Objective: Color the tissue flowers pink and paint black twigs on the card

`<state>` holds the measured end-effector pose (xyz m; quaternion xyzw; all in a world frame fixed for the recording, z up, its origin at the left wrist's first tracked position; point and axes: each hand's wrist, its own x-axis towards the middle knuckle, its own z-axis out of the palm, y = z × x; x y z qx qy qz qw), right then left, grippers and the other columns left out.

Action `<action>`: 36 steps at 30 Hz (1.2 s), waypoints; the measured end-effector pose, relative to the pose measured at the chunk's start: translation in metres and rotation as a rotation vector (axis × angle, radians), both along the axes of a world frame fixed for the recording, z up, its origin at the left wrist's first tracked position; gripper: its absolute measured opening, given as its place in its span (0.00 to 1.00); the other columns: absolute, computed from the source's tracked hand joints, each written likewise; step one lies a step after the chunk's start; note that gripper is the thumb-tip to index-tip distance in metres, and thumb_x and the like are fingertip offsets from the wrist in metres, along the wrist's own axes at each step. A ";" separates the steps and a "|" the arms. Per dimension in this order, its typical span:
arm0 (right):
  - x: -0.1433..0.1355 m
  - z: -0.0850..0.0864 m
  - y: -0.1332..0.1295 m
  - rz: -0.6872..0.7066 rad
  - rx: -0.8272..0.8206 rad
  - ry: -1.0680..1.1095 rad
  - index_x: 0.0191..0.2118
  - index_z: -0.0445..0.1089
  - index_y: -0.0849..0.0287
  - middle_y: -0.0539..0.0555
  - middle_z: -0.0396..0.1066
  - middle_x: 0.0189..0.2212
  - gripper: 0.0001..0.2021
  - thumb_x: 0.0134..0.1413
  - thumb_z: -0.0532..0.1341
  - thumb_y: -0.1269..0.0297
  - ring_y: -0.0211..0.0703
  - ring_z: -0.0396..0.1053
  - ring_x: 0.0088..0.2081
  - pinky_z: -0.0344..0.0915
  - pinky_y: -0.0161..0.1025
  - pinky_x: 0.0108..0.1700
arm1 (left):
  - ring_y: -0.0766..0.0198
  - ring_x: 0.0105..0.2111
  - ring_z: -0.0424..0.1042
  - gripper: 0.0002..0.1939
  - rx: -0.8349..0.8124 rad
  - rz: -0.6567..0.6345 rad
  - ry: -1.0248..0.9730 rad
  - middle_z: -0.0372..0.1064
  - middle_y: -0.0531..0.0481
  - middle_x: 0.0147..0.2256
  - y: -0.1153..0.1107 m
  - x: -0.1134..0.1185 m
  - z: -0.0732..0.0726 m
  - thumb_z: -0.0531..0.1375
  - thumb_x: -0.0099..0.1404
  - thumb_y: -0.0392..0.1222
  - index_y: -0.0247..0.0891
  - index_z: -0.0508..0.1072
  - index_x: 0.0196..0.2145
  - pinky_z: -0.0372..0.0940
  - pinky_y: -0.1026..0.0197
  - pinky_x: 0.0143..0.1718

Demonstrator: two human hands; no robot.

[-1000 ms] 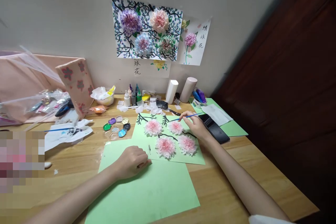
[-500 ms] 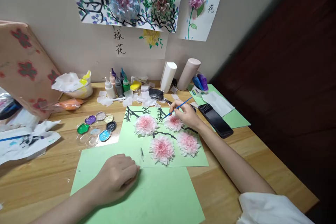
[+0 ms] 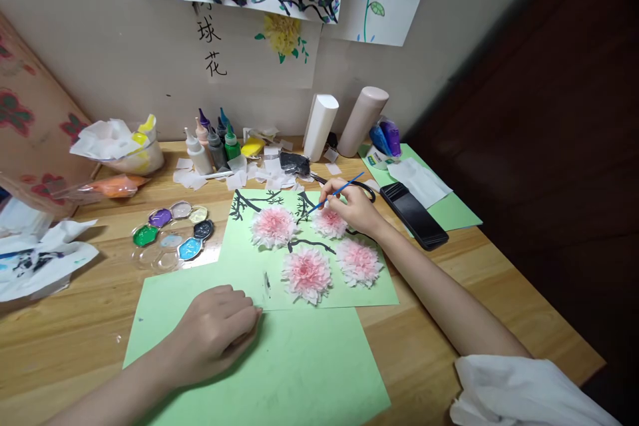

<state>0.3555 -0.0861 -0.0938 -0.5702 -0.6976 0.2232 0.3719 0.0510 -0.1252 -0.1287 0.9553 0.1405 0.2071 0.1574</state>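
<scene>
My right hand [image 3: 353,205] pinches a thin blue paintbrush [image 3: 355,180], its tip down at the upper part of a light green sheet [image 3: 244,263]. On that sheet are several pink-and-white paper flowers [image 3: 306,274] and black painted branches [image 3: 249,201]. The hand partly covers the upper right flower [image 3: 328,221]. Below lies another green sheet [image 3: 304,359], overlapped by the first. My left hand [image 3: 214,323] rests on it in a loose fist near the upper sheet's lower left corner, with nothing visible in it. A flower-shaped paint palette [image 3: 171,239] lies to the left.
Paint bottles [image 3: 214,146], paper scraps [image 3: 272,170] and scissors [image 3: 368,193] lie at the back. A black phone [image 3: 415,216] is right of my right hand. Two bottles [image 3: 322,128] stand by the wall. A stained tissue [image 3: 44,259] lies far left.
The camera view has tilted down and shifted a little. The brush tip has moved slightly down and left along the branch. My left hand stays in place on the sheet.
</scene>
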 end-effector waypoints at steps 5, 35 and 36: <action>0.002 -0.001 0.001 -0.031 0.031 -0.039 0.28 0.65 0.59 0.49 0.67 0.28 0.06 0.47 0.51 0.72 0.40 0.65 0.33 0.58 0.37 0.39 | 0.67 0.20 0.48 0.14 0.006 0.001 -0.015 0.54 0.56 0.18 0.000 0.000 0.001 0.50 0.63 0.28 0.38 0.54 0.22 0.44 0.61 0.23; 0.001 0.010 -0.002 -0.055 0.051 -0.065 0.27 0.65 0.58 0.49 0.68 0.27 0.06 0.47 0.52 0.73 0.40 0.64 0.33 0.57 0.38 0.38 | 0.67 0.20 0.47 0.13 0.004 0.003 -0.019 0.54 0.56 0.19 0.001 -0.001 -0.002 0.51 0.62 0.28 0.38 0.53 0.23 0.45 0.62 0.23; 0.001 0.011 -0.002 -0.062 0.052 -0.072 0.27 0.65 0.58 0.49 0.68 0.27 0.06 0.47 0.52 0.73 0.40 0.64 0.33 0.57 0.38 0.38 | 0.67 0.20 0.47 0.13 0.005 0.004 -0.022 0.54 0.56 0.19 0.001 -0.001 -0.002 0.51 0.62 0.28 0.38 0.52 0.23 0.44 0.62 0.23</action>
